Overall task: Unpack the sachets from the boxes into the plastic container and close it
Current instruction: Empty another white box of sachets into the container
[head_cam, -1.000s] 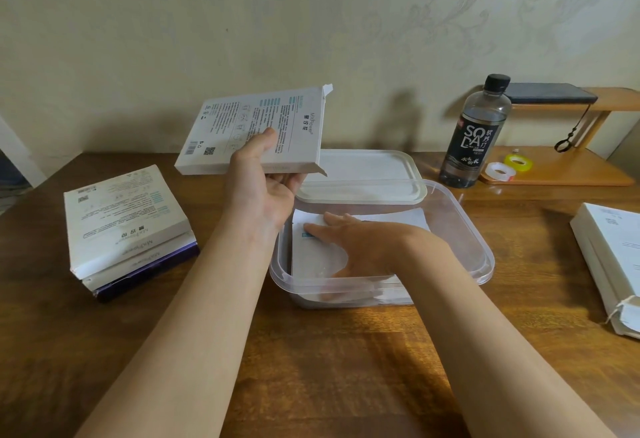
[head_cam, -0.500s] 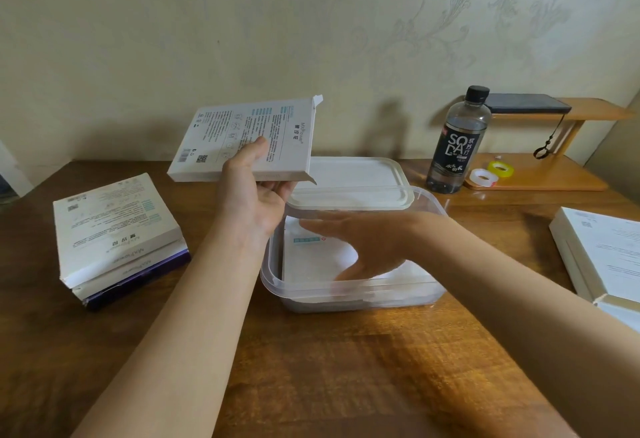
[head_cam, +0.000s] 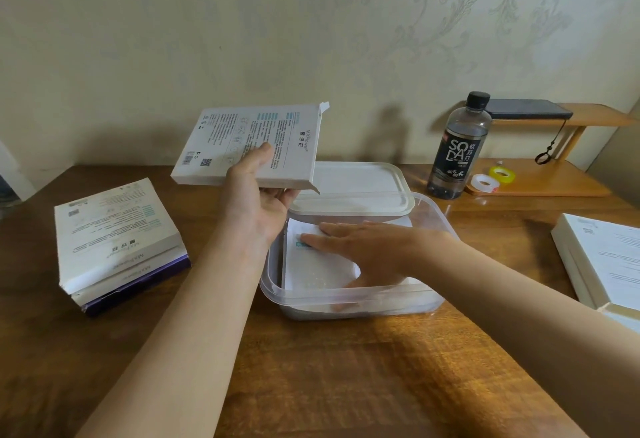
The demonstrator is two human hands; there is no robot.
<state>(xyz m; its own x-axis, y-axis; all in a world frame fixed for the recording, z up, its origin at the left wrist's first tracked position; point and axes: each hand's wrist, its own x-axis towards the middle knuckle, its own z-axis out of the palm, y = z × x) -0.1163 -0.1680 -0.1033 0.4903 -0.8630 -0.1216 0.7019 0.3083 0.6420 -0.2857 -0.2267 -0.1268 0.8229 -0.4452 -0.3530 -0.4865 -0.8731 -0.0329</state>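
The right hand (head_cam: 377, 247) lies flat, fingers spread, grip released, on the white sachets (head_cam: 311, 268) inside the clear plastic container (head_cam: 346, 295) on the worktop (head_cam: 346, 368). The left hand (head_cam: 258, 207) grips a white box (head_cam: 249, 147) raised above the container's far left corner. The lid (head_cam: 356, 188) rests across its far rim

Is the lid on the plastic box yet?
No. The lid leans on the container back rim; the top is open.
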